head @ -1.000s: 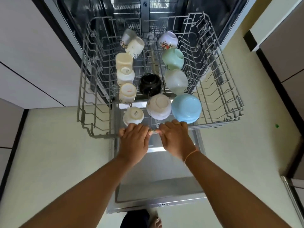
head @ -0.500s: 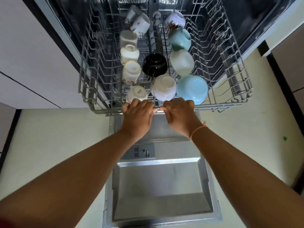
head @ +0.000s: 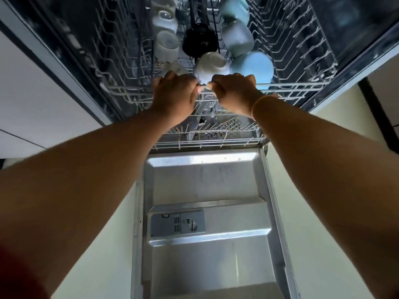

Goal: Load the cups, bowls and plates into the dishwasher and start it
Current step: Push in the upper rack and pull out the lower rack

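Head view: the left hand [head: 172,94] and the right hand [head: 234,91] both curl their fingers around the front rail of the upper rack [head: 291,85]. The rack sits mostly inside the dishwasher [head: 54,29] and carries upturned cups [head: 167,43] and a light blue bowl [head: 253,65]. The door [head: 205,186] lies open below.

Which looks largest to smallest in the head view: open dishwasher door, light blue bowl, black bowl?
Largest: open dishwasher door
Then: light blue bowl
Smallest: black bowl, which sits farther back, so true size is unsure.
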`<state>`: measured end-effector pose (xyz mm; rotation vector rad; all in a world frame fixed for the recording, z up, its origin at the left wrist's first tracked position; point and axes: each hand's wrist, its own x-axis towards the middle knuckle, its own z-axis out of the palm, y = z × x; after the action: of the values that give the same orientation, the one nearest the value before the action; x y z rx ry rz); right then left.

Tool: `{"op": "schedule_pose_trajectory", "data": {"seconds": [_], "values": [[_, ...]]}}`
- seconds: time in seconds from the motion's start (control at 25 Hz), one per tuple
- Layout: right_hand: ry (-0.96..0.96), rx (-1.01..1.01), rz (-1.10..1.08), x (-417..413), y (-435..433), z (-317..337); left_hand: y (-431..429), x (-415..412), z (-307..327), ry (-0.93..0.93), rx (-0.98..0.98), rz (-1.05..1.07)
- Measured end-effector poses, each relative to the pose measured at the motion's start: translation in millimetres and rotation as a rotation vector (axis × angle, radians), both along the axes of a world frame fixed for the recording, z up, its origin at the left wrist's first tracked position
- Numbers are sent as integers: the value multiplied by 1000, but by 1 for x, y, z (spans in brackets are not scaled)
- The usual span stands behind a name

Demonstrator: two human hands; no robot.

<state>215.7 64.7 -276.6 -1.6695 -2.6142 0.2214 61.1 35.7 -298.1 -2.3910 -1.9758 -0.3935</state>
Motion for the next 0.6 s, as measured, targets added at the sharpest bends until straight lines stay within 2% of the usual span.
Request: {"op": "schedule_pose_trajectory", "data": {"seconds": [0.44, 0.6], "values": [[9, 69, 1, -5, 1, -5, 5, -11, -20, 27, 205, -11], [187, 312, 70, 12, -18, -29, -9, -7, -33, -10, 337, 8]]}}
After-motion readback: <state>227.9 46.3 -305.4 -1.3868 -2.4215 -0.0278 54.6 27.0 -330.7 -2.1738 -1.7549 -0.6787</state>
